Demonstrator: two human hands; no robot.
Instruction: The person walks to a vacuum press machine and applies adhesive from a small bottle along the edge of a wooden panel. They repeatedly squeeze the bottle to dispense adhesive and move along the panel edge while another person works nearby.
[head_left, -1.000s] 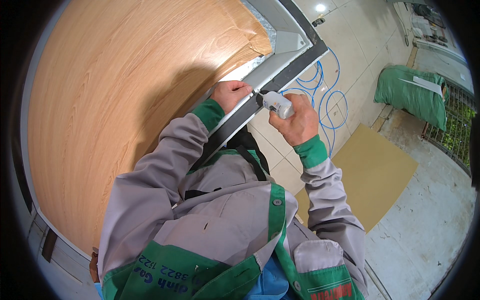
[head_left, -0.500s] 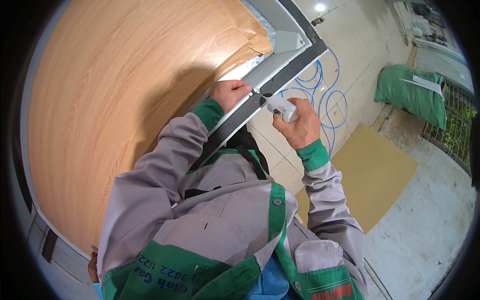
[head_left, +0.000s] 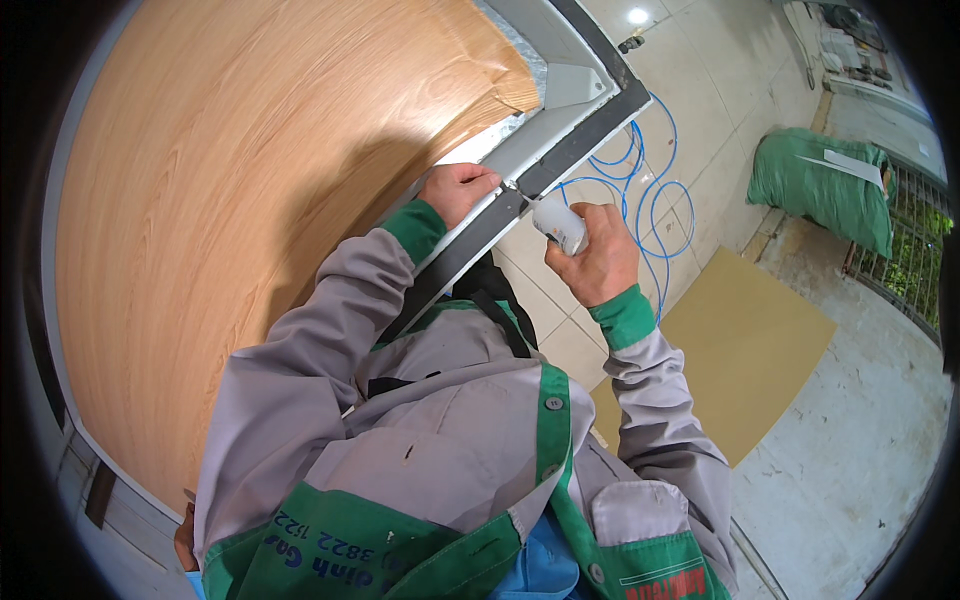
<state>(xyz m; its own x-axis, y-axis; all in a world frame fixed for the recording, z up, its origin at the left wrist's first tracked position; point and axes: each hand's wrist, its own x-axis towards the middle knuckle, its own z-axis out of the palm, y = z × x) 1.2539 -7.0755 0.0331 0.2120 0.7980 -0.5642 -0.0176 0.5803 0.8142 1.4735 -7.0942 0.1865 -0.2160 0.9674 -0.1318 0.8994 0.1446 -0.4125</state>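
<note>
My right hand point(head_left: 606, 258) is wrapped around a small white squeeze bottle point(head_left: 562, 226), tilted with its thin nozzle toward a gap in the black strip point(head_left: 580, 132) along the grey frame's edge. On the other side of that gap, my left hand point(head_left: 458, 192) rests at the pale frame point(head_left: 530, 150) with thumb and forefinger pinched together. Whatever may be between those fingertips is too small to make out. Beside the left hand lies a large wood-grain panel point(head_left: 220, 200), its sheet edge loose and wrinkled near the frame's corner.
Blue hose point(head_left: 668, 245) lies coiled on the tiled floor beyond the frame. To the right are a tan flat sheet point(head_left: 755, 345) and a stuffed green sack point(head_left: 820, 190) near a metal grille point(head_left: 915, 240). Part of another person's hand point(head_left: 185, 540) shows at the lower left.
The bottle has turned in my right hand, and its nozzle has shifted slightly left along the strip. My left hand stays nearly in place.
</note>
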